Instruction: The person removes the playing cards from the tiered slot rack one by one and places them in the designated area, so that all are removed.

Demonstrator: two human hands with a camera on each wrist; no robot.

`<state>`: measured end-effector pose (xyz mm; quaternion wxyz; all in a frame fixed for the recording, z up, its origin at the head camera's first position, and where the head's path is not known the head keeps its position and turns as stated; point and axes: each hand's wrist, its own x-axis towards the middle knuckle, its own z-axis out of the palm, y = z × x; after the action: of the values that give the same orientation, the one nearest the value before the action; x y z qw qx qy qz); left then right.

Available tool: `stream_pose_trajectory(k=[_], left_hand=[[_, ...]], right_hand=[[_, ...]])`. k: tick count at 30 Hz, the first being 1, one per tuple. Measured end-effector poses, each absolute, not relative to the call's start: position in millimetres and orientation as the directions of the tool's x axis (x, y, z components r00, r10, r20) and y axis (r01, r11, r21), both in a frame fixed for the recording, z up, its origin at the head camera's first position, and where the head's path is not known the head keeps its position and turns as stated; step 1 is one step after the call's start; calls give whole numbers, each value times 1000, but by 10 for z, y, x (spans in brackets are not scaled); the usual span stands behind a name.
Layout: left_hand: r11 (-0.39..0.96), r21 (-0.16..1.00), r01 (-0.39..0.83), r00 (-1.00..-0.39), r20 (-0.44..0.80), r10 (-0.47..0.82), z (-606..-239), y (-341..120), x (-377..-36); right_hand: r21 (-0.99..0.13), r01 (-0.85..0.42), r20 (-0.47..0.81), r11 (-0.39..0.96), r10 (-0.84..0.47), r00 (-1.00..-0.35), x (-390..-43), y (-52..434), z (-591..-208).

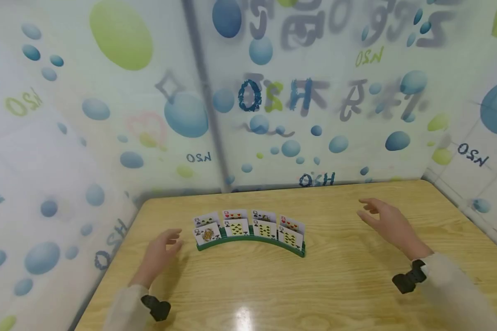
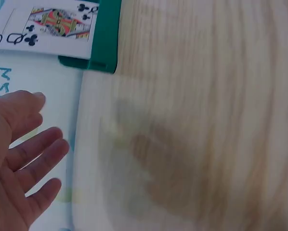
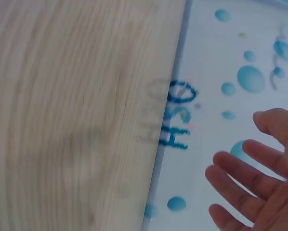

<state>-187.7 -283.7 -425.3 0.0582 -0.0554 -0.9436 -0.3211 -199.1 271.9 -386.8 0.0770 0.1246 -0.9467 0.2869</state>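
Note:
A curved green card holder (image 1: 250, 237) stands on the wooden table, with playing cards upright in two rows. At its left end in front is a queen of clubs (image 2: 59, 21), seen close in the left wrist view. My left hand (image 1: 159, 255) hovers just left of the holder, fingers loosely bent, touching nothing. Well to the right of the holder, my right hand (image 1: 391, 225) is held over the table with relaxed fingers and nothing in it. In the right wrist view its fingers (image 3: 240, 175) are spread apart.
The wooden table (image 1: 314, 285) reaches back to a pale curtain-like wall (image 1: 257, 151) printed with blue and green drops and lettering. Similar panels stand at left and right. Each wrist wears a black strap device, such as the right wrist camera (image 1: 409, 277).

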Motion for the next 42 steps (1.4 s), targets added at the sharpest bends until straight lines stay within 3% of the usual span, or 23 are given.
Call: stream_pose_trajectory(k=[8, 20, 42], left_hand=[[667, 744, 47, -998, 64, -2, -4462, -2670, -1872], [622, 783, 24, -999, 42, -14, -4567, -2562, -1936], [635, 773, -7, -999, 28, -44, -4584, -2518, -2008]], right_hand=[[-660, -275, 227, 699, -163, -960, -1740, 2278, -3961], [-757, -241, 123, 608, -229, -966, -1581, 1825, -4190], [-739, -322, 196, 592, -269, -943, -1708, 1538, -4460]])
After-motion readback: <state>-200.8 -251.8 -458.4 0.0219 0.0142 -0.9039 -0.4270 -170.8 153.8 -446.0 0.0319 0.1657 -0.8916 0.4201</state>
